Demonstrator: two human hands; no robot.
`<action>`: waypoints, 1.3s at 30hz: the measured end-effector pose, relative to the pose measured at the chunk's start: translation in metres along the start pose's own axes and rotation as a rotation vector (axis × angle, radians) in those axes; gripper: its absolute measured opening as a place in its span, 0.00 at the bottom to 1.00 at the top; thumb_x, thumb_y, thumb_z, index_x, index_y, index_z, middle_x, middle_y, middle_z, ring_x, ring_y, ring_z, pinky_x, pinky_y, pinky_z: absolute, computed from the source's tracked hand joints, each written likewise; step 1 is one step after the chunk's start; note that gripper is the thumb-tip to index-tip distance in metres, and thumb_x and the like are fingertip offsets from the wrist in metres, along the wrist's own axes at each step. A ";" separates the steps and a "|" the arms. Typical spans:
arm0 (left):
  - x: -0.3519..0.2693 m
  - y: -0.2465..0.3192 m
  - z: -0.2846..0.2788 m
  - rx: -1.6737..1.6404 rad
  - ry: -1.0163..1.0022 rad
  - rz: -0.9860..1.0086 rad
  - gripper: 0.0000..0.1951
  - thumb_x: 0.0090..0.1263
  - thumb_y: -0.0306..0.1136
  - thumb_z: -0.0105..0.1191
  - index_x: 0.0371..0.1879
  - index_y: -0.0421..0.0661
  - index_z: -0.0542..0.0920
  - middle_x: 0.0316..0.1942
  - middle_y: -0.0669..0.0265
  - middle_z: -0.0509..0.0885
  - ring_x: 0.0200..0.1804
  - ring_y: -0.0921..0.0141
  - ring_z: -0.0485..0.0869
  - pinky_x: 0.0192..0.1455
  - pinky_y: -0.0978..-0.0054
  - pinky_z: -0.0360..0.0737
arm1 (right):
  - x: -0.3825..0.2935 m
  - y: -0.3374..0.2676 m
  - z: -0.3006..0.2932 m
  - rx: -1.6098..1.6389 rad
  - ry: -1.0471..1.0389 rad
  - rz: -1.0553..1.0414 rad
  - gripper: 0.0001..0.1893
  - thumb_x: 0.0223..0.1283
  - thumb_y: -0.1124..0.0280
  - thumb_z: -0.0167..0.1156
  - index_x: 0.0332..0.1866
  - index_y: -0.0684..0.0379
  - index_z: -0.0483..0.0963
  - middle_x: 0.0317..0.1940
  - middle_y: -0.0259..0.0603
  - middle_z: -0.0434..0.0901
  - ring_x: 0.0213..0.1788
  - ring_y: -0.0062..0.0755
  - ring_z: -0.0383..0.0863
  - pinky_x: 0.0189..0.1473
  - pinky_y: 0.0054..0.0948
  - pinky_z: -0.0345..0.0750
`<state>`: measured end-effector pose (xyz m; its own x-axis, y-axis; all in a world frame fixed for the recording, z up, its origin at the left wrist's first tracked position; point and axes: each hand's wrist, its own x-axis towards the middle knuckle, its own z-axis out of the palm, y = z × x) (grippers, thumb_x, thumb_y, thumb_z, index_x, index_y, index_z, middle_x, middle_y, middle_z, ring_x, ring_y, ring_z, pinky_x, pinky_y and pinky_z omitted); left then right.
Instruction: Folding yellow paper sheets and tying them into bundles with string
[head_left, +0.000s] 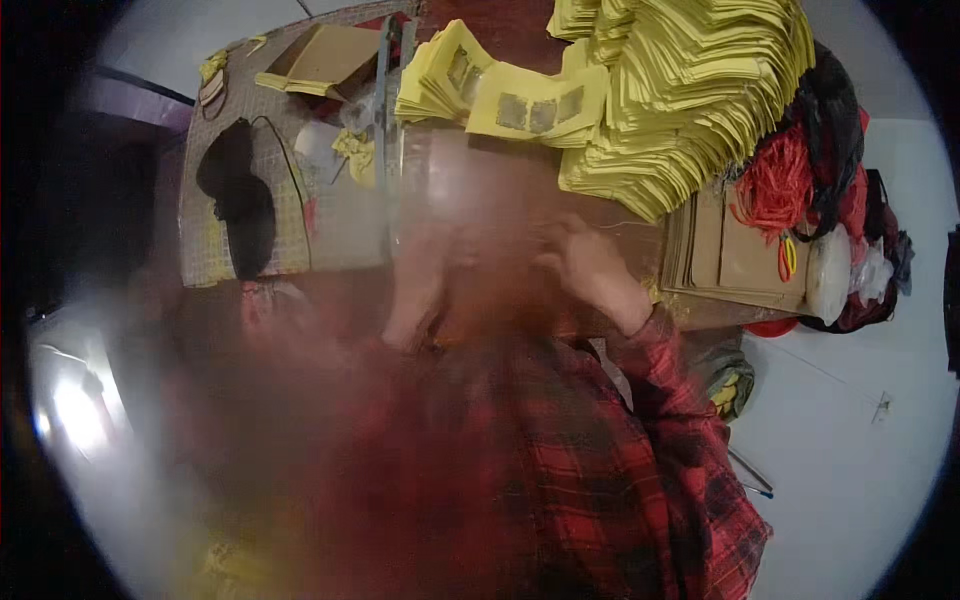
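Observation:
My left hand is over the reddish-brown tabletop, low in front of my body. Blur hides its fingertips. Opposite it, my right hand reaches inward with bent fingers. Haze covers the gap between the hands, so whether either one holds anything cannot be made out. Beyond them lies a sheaf of yellow paper sheets with grey printed patches. A tall, fanned heap of folded yellow paper rises behind my right hand.
Left stand a metal bar, a black eye-mask-shaped item, crumpled yellow paper and a brown cardboard piece. At right are stacked brown cardboard sheets, red plastic twine, yellow-and-red-handled scissors and a whitish roll.

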<state>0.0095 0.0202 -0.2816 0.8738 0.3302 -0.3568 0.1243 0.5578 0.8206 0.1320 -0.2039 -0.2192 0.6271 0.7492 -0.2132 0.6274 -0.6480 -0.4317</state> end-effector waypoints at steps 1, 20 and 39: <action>-0.002 -0.001 -0.001 -0.008 0.014 0.003 0.13 0.86 0.36 0.51 0.52 0.37 0.81 0.43 0.58 0.88 0.39 0.72 0.87 0.44 0.74 0.88 | 0.006 -0.005 -0.004 -0.003 -0.011 -0.012 0.19 0.65 0.69 0.66 0.58 0.66 0.75 0.57 0.55 0.79 0.54 0.62 0.83 0.51 0.54 0.82; -0.006 -0.033 -0.030 0.084 -0.047 -0.187 0.13 0.85 0.38 0.52 0.45 0.39 0.83 0.41 0.63 0.89 0.39 0.76 0.86 0.44 0.77 0.85 | 0.157 0.023 -0.016 -0.717 0.240 -0.204 0.11 0.61 0.70 0.61 0.44 0.57 0.87 0.40 0.46 0.86 0.54 0.48 0.82 0.63 0.56 0.70; -0.013 -0.034 -0.024 -0.183 -0.088 -0.144 0.14 0.85 0.38 0.52 0.46 0.39 0.85 0.42 0.65 0.89 0.41 0.75 0.86 0.46 0.77 0.84 | 0.148 0.009 -0.010 -1.013 0.168 -0.206 0.08 0.62 0.69 0.61 0.41 0.55 0.87 0.42 0.42 0.82 0.52 0.45 0.77 0.59 0.54 0.71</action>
<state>-0.0172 0.0152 -0.3161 0.8917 0.1743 -0.4177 0.1706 0.7255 0.6668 0.2351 -0.1006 -0.2454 0.4714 0.8798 -0.0612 0.7740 -0.3795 0.5068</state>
